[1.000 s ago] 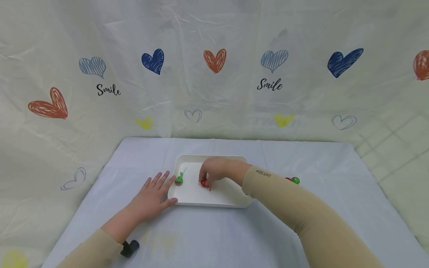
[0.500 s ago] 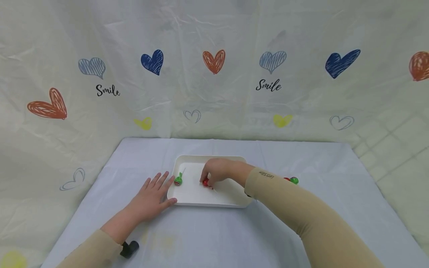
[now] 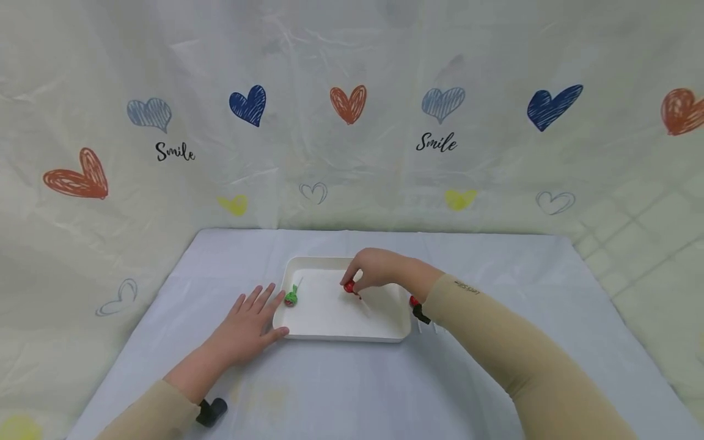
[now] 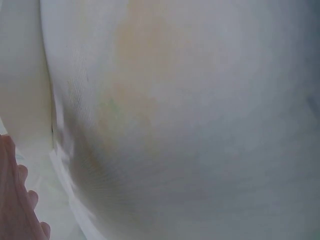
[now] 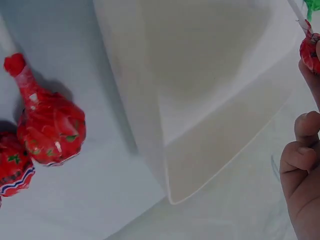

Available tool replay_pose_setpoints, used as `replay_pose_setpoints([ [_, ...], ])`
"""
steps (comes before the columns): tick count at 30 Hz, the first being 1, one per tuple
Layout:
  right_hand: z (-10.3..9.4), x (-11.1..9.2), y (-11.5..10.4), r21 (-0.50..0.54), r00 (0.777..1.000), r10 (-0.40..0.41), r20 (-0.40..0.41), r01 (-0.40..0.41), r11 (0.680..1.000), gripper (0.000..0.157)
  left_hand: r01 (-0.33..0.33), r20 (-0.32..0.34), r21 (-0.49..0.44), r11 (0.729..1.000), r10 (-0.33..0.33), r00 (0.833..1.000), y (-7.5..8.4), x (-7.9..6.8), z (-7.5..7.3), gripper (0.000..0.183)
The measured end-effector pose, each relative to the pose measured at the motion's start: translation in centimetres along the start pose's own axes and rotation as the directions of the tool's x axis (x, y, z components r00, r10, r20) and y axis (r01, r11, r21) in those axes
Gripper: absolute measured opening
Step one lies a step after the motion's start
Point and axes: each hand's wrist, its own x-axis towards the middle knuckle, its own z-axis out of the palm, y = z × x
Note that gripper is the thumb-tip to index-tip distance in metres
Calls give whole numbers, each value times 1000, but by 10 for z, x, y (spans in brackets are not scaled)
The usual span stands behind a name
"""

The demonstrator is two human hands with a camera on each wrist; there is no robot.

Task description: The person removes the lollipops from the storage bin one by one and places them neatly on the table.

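Note:
My right hand point(image 3: 376, 267) pinches a red-wrapped lollipop point(image 3: 349, 286) between thumb and fingers, over the white tray point(image 3: 330, 321). Its stick slants down toward the right. In the right wrist view, this lollipop point(image 5: 309, 52) is partly cut off at the edge. My left hand point(image 3: 244, 324) lies with straight, spread fingers at the tray's left rim. Close to those fingertips, a green-wrapped lollipop point(image 3: 290, 299) lies inside the tray. The left wrist view catches only a sliver of the left hand point(image 4: 17, 200) at its lower left.
Red-wrapped lollipops point(image 5: 52, 130) lie on the white-covered table point(image 3: 308, 391), just right of the tray; the right forearm partly hides them in the head view. A black wrist camera point(image 3: 211, 412) sits under the left wrist. A curtain printed with hearts point(image 3: 348, 104) hangs behind.
My right hand has moved right and away from me with the red lollipop, which now appears higher above the tray floor. The left hand stays at the tray rim.

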Motion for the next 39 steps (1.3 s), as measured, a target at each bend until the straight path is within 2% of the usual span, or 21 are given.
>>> replay_pose_setpoints([
  [11,-17,-48,35,193,985,110,-134,-83,978,27,6,-7,-5,1000,-6,1000,3,-3,-2,85],
  [19,-17,-88,67,248,958,211,-197,-159,955,26,-1,2,-1,1000,1,1000,4,-4,-3,86],
  [27,-8,-137,113,293,928,284,-239,-210,933,32,15,4,-11,1000,-15,1000,5,-4,-4,86],
  [33,9,-178,151,307,907,354,-228,-279,910,34,15,9,-5,1000,-15,1000,4,-4,-3,87],
  [39,20,-214,174,311,880,421,-220,-346,885,38,18,11,-18,1000,-18,1000,4,-4,-3,85],
])
